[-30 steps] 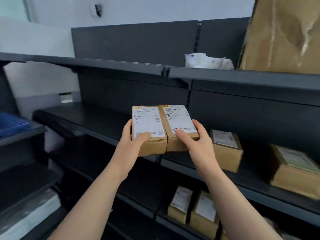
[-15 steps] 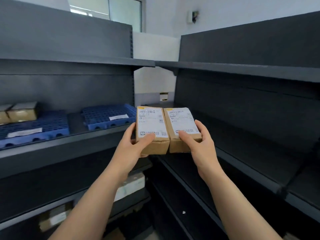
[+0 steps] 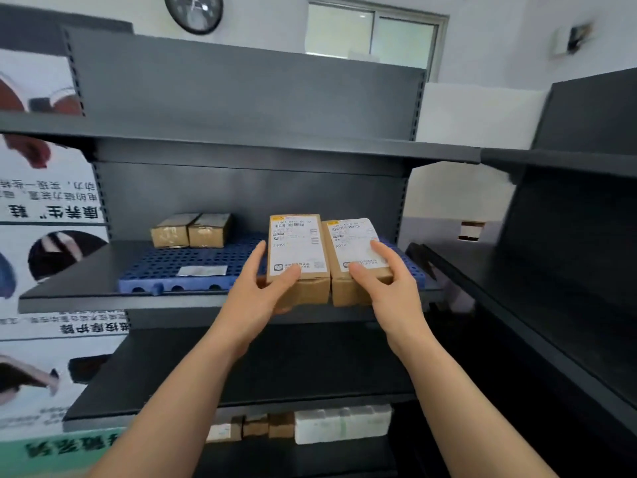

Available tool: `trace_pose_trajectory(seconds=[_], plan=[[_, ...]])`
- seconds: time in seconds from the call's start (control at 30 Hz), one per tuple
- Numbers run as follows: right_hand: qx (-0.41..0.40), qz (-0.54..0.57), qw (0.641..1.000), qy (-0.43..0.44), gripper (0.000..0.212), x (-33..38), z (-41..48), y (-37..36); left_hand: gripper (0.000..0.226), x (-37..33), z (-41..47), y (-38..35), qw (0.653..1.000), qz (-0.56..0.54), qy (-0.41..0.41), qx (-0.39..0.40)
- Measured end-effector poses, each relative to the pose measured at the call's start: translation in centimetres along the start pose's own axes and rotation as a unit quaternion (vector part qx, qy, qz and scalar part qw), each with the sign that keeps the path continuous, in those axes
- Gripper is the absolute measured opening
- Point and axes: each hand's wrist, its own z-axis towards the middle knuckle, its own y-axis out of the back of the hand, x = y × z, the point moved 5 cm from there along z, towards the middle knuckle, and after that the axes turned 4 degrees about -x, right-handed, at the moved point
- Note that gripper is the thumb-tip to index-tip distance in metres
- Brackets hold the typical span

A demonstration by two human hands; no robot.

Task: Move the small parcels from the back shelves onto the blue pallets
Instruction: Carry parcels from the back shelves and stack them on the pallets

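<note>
Dark metal shelving (image 3: pixel 241 98) fills the view. On its middle shelf (image 3: pixel 69 298) lies a blue pallet (image 3: pixel 193 267), and two brown parcels (image 3: pixel 191 230) already sit side by side at the pallet's back left. Two more labelled parcels are held side by side over its right front, the left parcel (image 3: pixel 296 243) a little higher than the right parcel (image 3: pixel 351 246), with a thin gap between them. I cannot tell whether either one touches the pallet yet.

Each parcel is held by its near end only. A far end could dip and catch on the pallet. If let go this close to the front, a parcel might tip off the shelf lip.

The left grip (image 3: pixel 255 298) clasps the left parcel's near end, thumb on the label and fingers along its left side. The right grip (image 3: pixel 389 291) clasps the right parcel the same way, thumb and forefinger on the label.
</note>
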Motion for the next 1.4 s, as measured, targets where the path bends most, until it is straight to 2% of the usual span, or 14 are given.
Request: trace_pose_trajectory(seconds=[0.2,0.3,0.47,0.67,0.83,1.0,1.13,1.4], plan=[[0.062,0.004,0.998,0.004,0.051,-2.2,6.3,-5.5,0.086,1.3,5.7,3.1,0.998,0.059,-0.015,-0.032],[0.084,0.007,0.996,0.003,0.051,-3.4,8.5,-8.3,0.084,2.2,8.2,4.5,0.997,0.066,-0.014,-0.048],[0.088,0.018,0.996,0.0,0.049,-4.8,11.3,-12.4,0.078,3.2,13.3,6.7,0.995,0.09,-0.013,-0.045],[0.06,0.047,0.997,-0.03,0.045,-6.6,14.4,-16.6,0.082,4.6,19.9,9.1,0.982,0.188,-0.031,-0.017],[0.029,0.056,0.996,-0.059,0.045,-7.9,16.7,-19.8,0.084,5.6,24.2,10.3,0.947,0.302,-0.098,0.054],[0.004,0.051,0.997,-0.065,0.045,-8.6,18.3,-21.8,0.083,6.7,27.3,10.9,0.897,0.423,-0.122,0.047],[-0.007,0.03,0.997,-0.074,0.048,-9.6,19.6,-22.9,0.081,7.7,29.2,11.1,0.879,0.455,-0.133,0.043],[0.026,0.0,0.994,-0.105,0.053,-12.0,22.8,-25.0,0.074,8.8,31.4,10.8,0.77,0.616,-0.164,-0.018]])
